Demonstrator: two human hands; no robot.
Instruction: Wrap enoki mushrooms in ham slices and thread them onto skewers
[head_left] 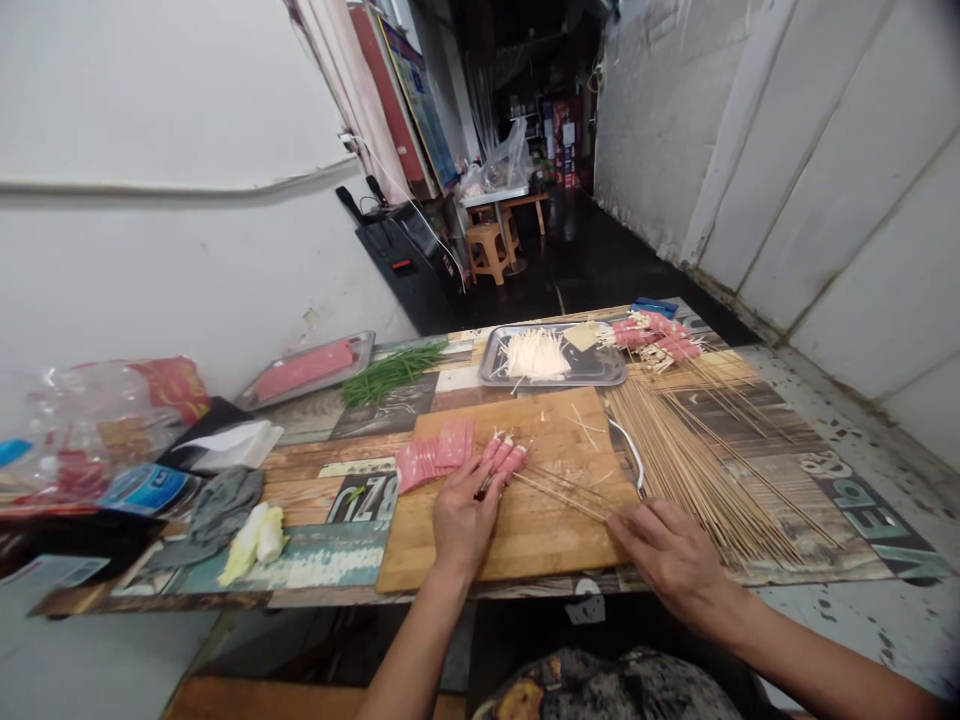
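Note:
My left hand (pixel 463 510) closes its fingers around a few meat-wrapped enoki rolls (pixel 507 455), pink with white mushroom tips, lying side by side above the wooden cutting board (pixel 495 550). Two thin bamboo skewers (pixel 559 490) run from the rolls toward the right. My right hand (pixel 667 550) pinches at their far ends by the board's right edge; the exact grip is partly hidden by the fingers. Thin pink meat slices (pixel 435 455) overlap in a stack on the board, left of the rolls. Loose enoki strands (pixel 589 425) lie at the board's upper right.
Behind the board a metal tray (pixel 487 370) bears enoki mushrooms (pixel 536 355). Finished skewers (pixel 652 335) and many bare bamboo sticks (pixel 697 470) cover the right side. Green chives (pixel 394 370), a tray of meat (pixel 307 370), a grey cloth (pixel 225 505) and cabbage (pixel 259 540) lie left.

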